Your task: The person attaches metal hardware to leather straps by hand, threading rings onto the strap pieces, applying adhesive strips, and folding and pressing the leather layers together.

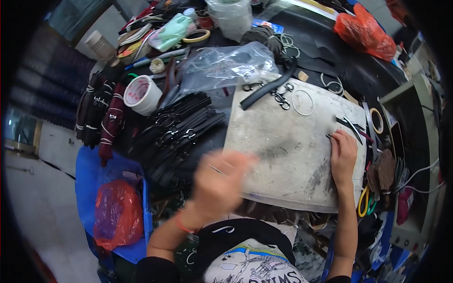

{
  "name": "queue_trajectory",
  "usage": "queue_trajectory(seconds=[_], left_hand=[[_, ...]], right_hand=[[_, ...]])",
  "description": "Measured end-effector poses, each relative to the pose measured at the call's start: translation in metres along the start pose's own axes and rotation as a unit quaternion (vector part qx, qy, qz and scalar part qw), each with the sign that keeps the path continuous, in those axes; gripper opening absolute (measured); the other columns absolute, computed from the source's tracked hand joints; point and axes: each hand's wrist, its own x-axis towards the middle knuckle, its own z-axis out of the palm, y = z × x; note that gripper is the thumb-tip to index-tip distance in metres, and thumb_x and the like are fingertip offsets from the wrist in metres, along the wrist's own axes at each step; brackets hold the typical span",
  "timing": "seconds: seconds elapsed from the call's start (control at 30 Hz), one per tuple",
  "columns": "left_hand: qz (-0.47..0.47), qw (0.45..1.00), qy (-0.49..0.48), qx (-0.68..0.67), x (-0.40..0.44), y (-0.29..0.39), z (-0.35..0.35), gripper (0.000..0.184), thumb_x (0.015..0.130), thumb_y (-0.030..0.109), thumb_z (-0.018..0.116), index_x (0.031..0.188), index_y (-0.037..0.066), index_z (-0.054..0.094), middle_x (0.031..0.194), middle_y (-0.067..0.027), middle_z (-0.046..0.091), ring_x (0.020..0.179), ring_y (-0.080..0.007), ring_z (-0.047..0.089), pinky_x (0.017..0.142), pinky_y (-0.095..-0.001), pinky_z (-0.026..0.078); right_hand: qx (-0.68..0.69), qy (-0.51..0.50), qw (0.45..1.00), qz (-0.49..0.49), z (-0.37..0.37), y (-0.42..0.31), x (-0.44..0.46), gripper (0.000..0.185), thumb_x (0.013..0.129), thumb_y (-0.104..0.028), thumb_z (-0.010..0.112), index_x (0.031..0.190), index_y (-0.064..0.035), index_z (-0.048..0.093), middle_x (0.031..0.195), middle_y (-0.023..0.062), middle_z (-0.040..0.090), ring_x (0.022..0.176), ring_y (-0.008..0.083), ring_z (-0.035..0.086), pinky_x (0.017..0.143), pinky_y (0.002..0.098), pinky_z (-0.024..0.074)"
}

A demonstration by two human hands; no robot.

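Observation:
My left hand, smeared by motion, is raised over the near left edge of a pale, stained work board. A thin light line shows by its fingers, too blurred to name. My right hand rests on the right part of the board with its fingers curled in. A small dark tip shows at the fingertips; the rest is hidden. Just beyond lies a slim pointed metal tool beside dark strips. Black metal clasps, a dark tube and a pale ring lie at the board's far edge.
Left of the board lies a heap of black straps with metal hooks. A white tub stands behind it. A blue bin holds a red plastic bag. Yellow-handled scissors hang at the right, and a clear bag lies behind.

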Motion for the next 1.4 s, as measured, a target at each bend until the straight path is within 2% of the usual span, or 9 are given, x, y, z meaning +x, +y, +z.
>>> queue_trajectory(seconds=[0.07, 0.27, 0.4, 0.57, 1.07, 1.17, 1.27, 1.33, 1.4], left_hand=[[-0.193, 0.981, 0.035, 0.018, 0.010, -0.046, -0.032, 0.023, 0.086, 0.004, 0.058, 0.106, 0.005, 0.069, 0.095, -0.0122, 0.060, 0.089, -0.0294, 0.057, 0.076, -0.0370, 0.045], [-0.162, 0.956, 0.042, 0.240, -0.014, -0.115, -0.025, 0.025, 0.087, 0.010, 0.062, 0.111, 0.012, 0.070, 0.119, -0.0094, 0.056, 0.113, -0.0300, 0.047, 0.096, -0.0423, 0.035], [-0.140, 0.976, -0.028, -0.167, 0.001, -0.036, 0.004, 0.015, 0.084, 0.002, 0.062, 0.099, 0.001, 0.067, 0.099, -0.0123, 0.063, 0.087, -0.0260, 0.061, 0.078, -0.0320, 0.048], [-0.295, 0.820, -0.139, -0.470, 0.003, 0.023, 0.035, 0.007, 0.086, -0.001, 0.058, 0.091, -0.003, 0.063, 0.086, -0.0081, 0.063, 0.073, -0.0104, 0.059, 0.067, -0.0241, 0.048], [-0.231, 0.889, -0.098, -0.384, 0.002, 0.052, 0.032, 0.005, 0.080, 0.000, 0.060, 0.080, -0.004, 0.062, 0.070, -0.0081, 0.060, 0.061, -0.0111, 0.056, 0.056, -0.0248, 0.044], [-0.301, 0.826, -0.101, -0.465, -0.001, 0.034, 0.037, 0.006, 0.082, 0.003, 0.057, 0.078, -0.002, 0.060, 0.071, -0.0056, 0.062, 0.060, -0.0091, 0.055, 0.057, -0.0230, 0.043], [-0.380, 0.778, -0.059, -0.496, 0.011, 0.000, 0.018, 0.009, 0.086, 0.004, 0.059, 0.078, -0.001, 0.060, 0.067, 0.0007, 0.056, 0.062, -0.0043, 0.051, 0.057, -0.0206, 0.041], [-0.363, 0.777, -0.092, -0.505, 0.021, -0.002, 0.016, 0.010, 0.086, 0.004, 0.059, 0.079, -0.001, 0.060, 0.069, 0.0003, 0.058, 0.062, -0.0043, 0.051, 0.057, -0.0204, 0.041], [-0.343, 0.772, -0.136, -0.518, 0.025, 0.003, 0.021, 0.010, 0.087, 0.005, 0.059, 0.080, -0.001, 0.061, 0.071, -0.0014, 0.060, 0.062, -0.0049, 0.052, 0.058, -0.0206, 0.042]], right_hand=[[-0.015, 0.015, 1.000, -0.004, 0.000, -0.004, -0.001, 0.015, 0.087, -0.004, 0.059, 0.102, -0.0010, 0.062, 0.107, 0.0130, 0.063, 0.102, 0.0307, 0.057, 0.091, 0.0399, 0.0419], [0.138, -0.007, 0.986, 0.091, -0.019, -0.070, -0.008, 0.015, 0.090, -0.001, 0.057, 0.104, -0.0030, 0.062, 0.094, 0.0136, 0.064, 0.079, 0.0227, 0.062, 0.069, 0.0312, 0.0478], [0.304, -0.089, 0.945, 0.085, -0.028, -0.128, -0.017, 0.015, 0.087, 0.001, 0.062, 0.101, -0.0029, 0.063, 0.086, 0.0108, 0.065, 0.068, 0.0188, 0.062, 0.058, 0.0286, 0.0480], [0.358, -0.100, 0.925, 0.081, -0.038, -0.140, -0.024, 0.015, 0.085, 0.002, 0.064, 0.100, -0.0024, 0.063, 0.085, 0.0110, 0.064, 0.069, 0.0198, 0.063, 0.057, 0.0275, 0.0482], [0.263, -0.022, 0.962, -0.077, -0.041, -0.131, -0.032, 0.014, 0.080, 0.000, 0.063, 0.092, -0.0043, 0.057, 0.078, 0.0097, 0.057, 0.069, 0.0245, 0.057, 0.062, 0.0366, 0.0471], [0.703, 0.066, 0.593, 0.386, -0.062, -0.118, -0.036, 0.002, 0.094, -0.005, 0.049, 0.093, -0.0031, 0.050, 0.075, 0.0089, 0.056, 0.065, 0.0208, 0.057, 0.068, 0.0404, 0.0537], [0.512, -0.244, 0.761, 0.314, -0.115, -0.069, -0.080, 0.012, 0.092, -0.006, 0.056, 0.102, 0.0008, 0.057, 0.088, 0.0162, 0.066, 0.074, 0.0253, 0.067, 0.075, 0.0410, 0.0568], [0.289, -0.430, 0.855, -0.023, -0.127, -0.074, -0.082, 0.029, 0.084, -0.004, 0.064, 0.112, 0.0043, 0.060, 0.112, 0.0206, 0.064, 0.093, 0.0307, 0.067, 0.081, 0.0386, 0.0554], [0.231, -0.323, 0.917, -0.029, -0.124, -0.089, -0.077, 0.037, 0.081, -0.003, 0.068, 0.116, 0.0043, 0.059, 0.118, 0.0198, 0.061, 0.100, 0.0327, 0.064, 0.083, 0.0381, 0.0537]])
